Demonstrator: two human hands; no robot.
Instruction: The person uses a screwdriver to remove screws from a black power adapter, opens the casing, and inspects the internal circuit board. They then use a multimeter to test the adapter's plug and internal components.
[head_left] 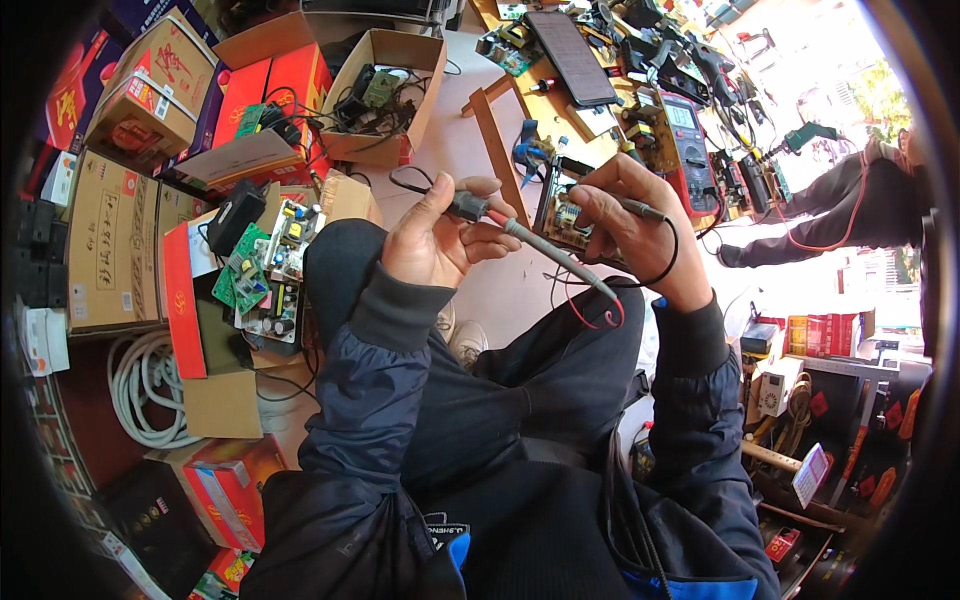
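Observation:
My left hand (pixel 432 240) is raised over my lap, its fingers closed around a small black connector (pixel 467 206) with a thin black cable. The same hand holds a grey test probe (pixel 562 260) with a red section near the connector; its red lead curls at the far end. My right hand (pixel 640 225) pinches a dark test probe (pixel 642 209), its black lead looping down past the wrist. That probe's tip is hidden by my fingers. Just beyond my right hand, partly covered by it, is a circuit board in a dark open case (pixel 548 215).
A red multimeter (pixel 687 140) lies on the cluttered bench, near a dark phone-like slab (pixel 572 58). To the left stand an open carton of cables (pixel 425 70), a box with circuit boards (pixel 180 300) and coiled white cable (pixel 140 385). Another person's legs (pixel 850 205) show at right.

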